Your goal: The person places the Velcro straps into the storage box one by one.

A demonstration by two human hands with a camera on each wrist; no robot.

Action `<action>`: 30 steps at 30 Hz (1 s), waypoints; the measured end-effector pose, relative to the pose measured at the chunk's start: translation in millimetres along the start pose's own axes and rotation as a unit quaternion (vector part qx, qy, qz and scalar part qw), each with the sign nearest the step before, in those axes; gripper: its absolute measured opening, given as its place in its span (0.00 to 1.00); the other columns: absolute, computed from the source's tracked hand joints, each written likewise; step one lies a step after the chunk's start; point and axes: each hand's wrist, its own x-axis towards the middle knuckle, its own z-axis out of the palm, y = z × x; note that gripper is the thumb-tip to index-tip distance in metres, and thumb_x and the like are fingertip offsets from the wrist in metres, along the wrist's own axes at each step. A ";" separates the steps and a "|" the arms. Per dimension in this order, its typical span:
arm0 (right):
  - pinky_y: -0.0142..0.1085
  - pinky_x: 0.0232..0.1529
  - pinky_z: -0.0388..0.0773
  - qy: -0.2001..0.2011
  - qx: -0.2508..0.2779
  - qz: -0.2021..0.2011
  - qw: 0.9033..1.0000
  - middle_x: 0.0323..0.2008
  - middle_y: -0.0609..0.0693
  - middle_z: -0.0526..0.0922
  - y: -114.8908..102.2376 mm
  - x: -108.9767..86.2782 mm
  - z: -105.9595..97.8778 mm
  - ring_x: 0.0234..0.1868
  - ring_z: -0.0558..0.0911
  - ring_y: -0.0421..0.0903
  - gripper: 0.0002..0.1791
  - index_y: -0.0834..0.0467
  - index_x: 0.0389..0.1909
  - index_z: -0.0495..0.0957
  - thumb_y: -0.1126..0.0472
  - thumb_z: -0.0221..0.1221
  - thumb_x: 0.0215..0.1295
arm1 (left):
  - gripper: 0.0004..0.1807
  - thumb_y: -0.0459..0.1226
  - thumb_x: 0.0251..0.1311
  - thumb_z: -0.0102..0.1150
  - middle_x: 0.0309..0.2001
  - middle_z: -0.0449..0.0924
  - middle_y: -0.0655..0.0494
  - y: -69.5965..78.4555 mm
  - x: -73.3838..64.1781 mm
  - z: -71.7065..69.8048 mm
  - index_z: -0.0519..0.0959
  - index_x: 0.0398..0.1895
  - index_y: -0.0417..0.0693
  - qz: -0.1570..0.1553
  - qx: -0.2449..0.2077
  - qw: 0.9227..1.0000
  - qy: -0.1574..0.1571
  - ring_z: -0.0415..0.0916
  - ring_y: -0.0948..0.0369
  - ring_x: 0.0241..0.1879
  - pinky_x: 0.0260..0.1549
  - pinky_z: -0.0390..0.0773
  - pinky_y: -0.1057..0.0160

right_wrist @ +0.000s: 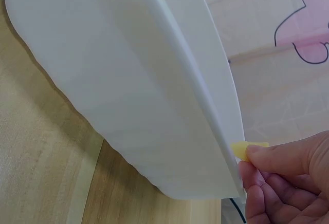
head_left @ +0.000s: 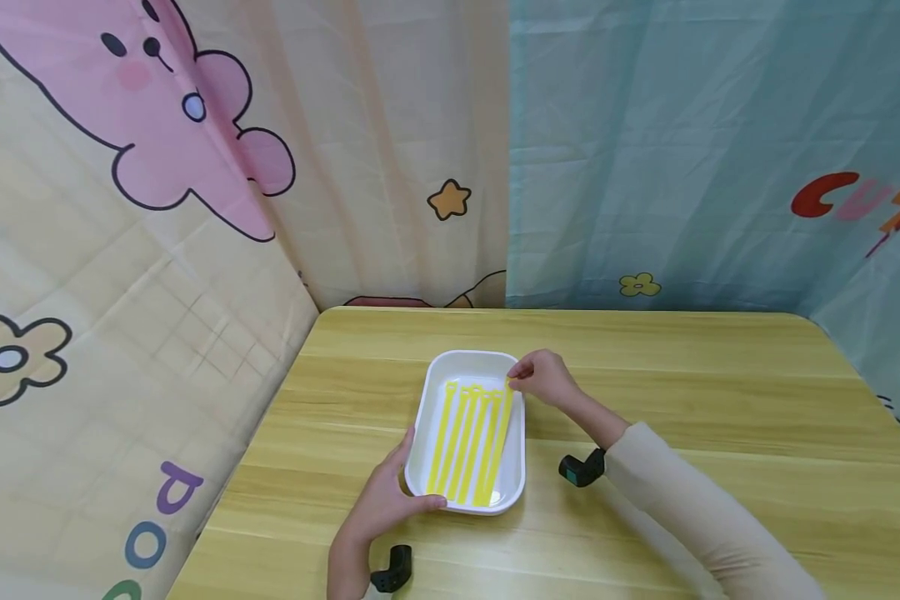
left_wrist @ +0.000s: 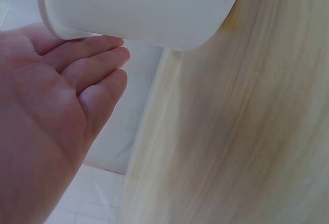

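Observation:
A white rectangular tray (head_left: 467,360) stands on the table with several long, thin yellow strips (head_left: 461,442) side by side in it. Their far ends look wider, some like small loops; what they are made of I cannot tell. At the tray's near left corner, my left hand (head_left: 385,500) holds it, thumb at the near rim and fingers along the left wall. In the left wrist view those fingers lie against the white wall. Over the far right rim, my right hand (head_left: 546,379) pinches the far end of the rightmost yellow strip (right_wrist: 240,150) between thumb and forefinger.
The wooden table (head_left: 682,375) reaches back to printed curtains (head_left: 390,150) along the back and sides. A small black device (head_left: 583,468) is by the right wrist, and another black device (head_left: 393,569) by the left wrist.

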 end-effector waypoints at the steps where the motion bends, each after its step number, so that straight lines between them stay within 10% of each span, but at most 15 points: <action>1: 0.32 0.25 0.75 0.000 -0.004 0.000 1.000 0.23 0.50 0.80 0.1 -0.1 0.5 0.25 0.75 0.43 0.05 0.65 0.29 0.83 0.69 0.66 0.50 | 0.63 0.51 0.32 0.76 0.69 0.50 0.46 -0.4 0.1 0.1 0.49 0.71 0.42 0.000 0.000 1.000 0.000 0.48 0.48 0.66 0.61 0.50 0.44; 30: 0.34 0.29 0.78 0.009 -0.052 0.013 0.999 0.27 0.50 0.81 -8.2 -6.6 4.1 0.27 0.76 0.44 0.08 0.66 0.34 0.83 0.68 0.65 0.52 | 0.64 0.55 0.32 0.74 0.69 0.50 0.46 -4.4 0.1 0.8 0.48 0.71 0.43 -0.005 0.005 1.000 -0.008 0.47 0.48 0.67 0.61 0.50 0.44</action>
